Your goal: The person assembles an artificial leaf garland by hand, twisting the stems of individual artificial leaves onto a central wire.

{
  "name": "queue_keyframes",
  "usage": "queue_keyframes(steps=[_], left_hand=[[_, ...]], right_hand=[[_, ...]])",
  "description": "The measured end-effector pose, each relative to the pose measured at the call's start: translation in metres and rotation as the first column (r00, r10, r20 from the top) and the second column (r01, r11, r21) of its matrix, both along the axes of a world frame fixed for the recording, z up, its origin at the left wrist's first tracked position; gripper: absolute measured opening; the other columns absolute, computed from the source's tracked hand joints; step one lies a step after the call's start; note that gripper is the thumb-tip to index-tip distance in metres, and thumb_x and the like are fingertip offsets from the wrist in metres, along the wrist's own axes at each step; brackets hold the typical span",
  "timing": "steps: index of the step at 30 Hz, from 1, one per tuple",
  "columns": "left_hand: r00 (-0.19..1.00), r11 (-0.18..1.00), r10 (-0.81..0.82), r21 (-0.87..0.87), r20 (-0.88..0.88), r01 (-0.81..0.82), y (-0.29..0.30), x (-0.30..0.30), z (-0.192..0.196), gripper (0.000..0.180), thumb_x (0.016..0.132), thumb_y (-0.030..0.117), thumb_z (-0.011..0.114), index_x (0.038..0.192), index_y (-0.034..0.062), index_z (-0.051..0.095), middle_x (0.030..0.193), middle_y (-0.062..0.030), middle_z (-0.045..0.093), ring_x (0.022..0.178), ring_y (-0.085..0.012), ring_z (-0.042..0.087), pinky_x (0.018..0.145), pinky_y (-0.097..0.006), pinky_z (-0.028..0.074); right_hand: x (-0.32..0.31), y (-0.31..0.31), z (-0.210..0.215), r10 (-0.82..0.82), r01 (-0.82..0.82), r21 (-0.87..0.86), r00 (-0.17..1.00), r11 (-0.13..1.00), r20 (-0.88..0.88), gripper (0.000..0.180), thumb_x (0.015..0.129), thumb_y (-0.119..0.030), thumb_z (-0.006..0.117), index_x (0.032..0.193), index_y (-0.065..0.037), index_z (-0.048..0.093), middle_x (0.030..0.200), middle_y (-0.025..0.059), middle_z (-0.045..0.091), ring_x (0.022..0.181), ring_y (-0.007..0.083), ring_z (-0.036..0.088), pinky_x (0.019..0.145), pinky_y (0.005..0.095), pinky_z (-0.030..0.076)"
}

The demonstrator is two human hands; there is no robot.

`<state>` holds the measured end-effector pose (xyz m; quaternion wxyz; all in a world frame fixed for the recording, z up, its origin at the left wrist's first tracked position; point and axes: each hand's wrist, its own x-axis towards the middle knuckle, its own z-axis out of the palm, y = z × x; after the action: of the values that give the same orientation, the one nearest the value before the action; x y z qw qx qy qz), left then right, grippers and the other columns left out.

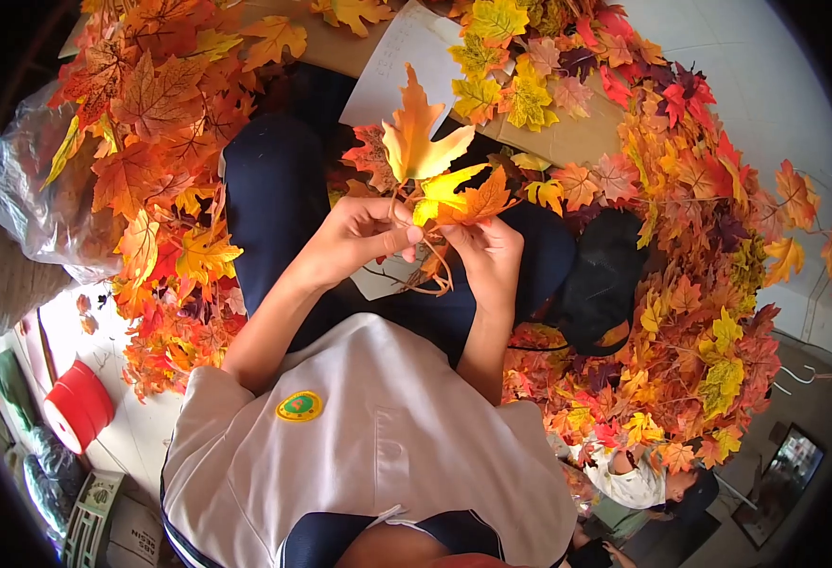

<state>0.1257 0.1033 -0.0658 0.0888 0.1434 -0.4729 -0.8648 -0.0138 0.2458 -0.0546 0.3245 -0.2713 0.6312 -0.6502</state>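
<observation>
Both my hands are raised in front of my chest, working on a garland of artificial maple leaves (423, 142). My left hand (371, 232) pinches its thin brown stem, with thumb and fingers pressed together. On the other side, my right hand (482, 248) closes on the same garland, just under an orange leaf (481, 201); its fingertips are partly hidden by the leaves. A yellow leaf (444, 194) shows between the hands. Loops of brown stem (446, 275) hang below them over my lap.
Heaps of orange, red and yellow leaf garlands (156, 142) rise at my left and along my right (672, 312). A white paper sheet (402, 62) lies on cardboard (567, 133) ahead. A red bucket (79, 405) stands at lower left; another person (634, 478) is at lower right.
</observation>
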Motion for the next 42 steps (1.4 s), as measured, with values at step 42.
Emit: queue_keyframes(steps=[42], left_hand=[[0.988,0.985,-0.153,0.074,-0.008,0.153,0.008,-0.006,0.007,0.016,0.091,0.018,0.067,0.089,0.0026,0.068,0.077,-0.0012,0.067,0.068,-0.0057,0.06,0.059,-0.021,0.041]], right_hand=[[0.001,0.022,-0.005,0.155,-0.146,-0.093,0.984,0.985,0.091,0.022,0.084,-0.002,0.071,0.104,0.005,0.065,0.095,0.0072,0.067,0.089,0.0129,0.062,0.081,0.0293,0.051]])
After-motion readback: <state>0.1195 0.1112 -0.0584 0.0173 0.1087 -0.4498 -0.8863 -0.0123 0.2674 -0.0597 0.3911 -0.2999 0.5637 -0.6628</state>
